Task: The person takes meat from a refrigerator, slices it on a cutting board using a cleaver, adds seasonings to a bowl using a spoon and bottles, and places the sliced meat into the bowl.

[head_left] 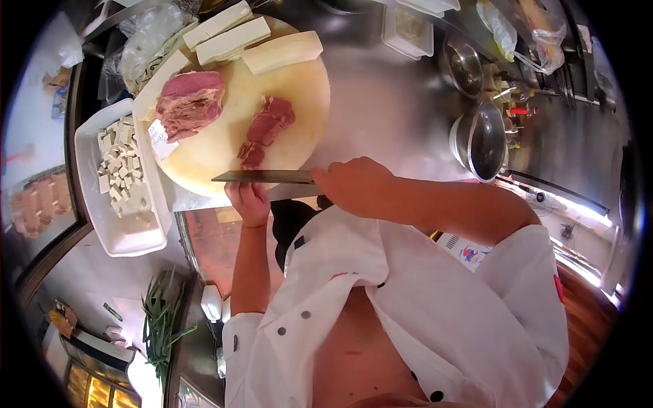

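Fingers of the right hand are clasping the knife in a tight fist, while the left hand, its hold hidden, is resting at the blade, where a skidding stroke could be nicking fingertips beside sliced meat lying on the round board

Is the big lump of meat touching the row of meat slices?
Apart. The head view shows bare round chopping board between the big meat lump and the meat slices.
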`<action>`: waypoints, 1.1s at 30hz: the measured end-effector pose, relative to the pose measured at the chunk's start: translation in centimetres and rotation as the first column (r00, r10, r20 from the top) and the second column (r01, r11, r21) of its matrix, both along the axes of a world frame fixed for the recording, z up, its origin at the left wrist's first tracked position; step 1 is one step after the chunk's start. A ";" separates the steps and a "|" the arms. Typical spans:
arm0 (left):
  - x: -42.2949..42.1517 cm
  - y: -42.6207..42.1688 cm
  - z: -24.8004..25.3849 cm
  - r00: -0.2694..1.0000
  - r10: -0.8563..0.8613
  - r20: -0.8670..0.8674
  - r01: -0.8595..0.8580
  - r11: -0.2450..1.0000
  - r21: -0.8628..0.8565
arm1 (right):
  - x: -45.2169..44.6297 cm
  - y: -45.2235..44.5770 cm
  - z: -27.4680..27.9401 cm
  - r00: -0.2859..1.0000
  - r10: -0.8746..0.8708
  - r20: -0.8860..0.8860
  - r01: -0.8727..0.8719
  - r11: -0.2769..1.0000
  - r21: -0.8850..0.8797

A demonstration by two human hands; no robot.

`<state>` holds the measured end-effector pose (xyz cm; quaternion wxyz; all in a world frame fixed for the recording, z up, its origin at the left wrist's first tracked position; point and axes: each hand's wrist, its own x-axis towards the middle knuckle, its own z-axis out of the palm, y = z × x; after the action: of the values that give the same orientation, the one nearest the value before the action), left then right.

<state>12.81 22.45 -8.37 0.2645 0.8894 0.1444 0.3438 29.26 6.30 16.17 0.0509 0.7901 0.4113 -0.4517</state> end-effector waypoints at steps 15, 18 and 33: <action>0.1 0.1 0.3 1.000 -0.019 -0.024 0.018 0.999 -0.051 | -0.4 4.4 -11.5 1.000 0.000 0.011 -0.006 0.860 0.510; -0.2 -0.2 -1.3 1.000 0.014 0.028 -0.013 0.999 -0.040 | -0.2 3.2 -9.6 0.999 0.006 0.047 -0.025 0.909 0.416; -0.5 -0.1 -1.4 0.999 0.038 0.013 -0.038 0.999 -0.006 | -0.2 2.4 -3.3 0.998 0.018 -0.057 -0.009 0.987 0.158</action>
<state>12.33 22.30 -9.78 0.2617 0.8834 0.1604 0.3542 29.10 8.70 12.83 -0.0205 0.7752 0.4525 -0.4403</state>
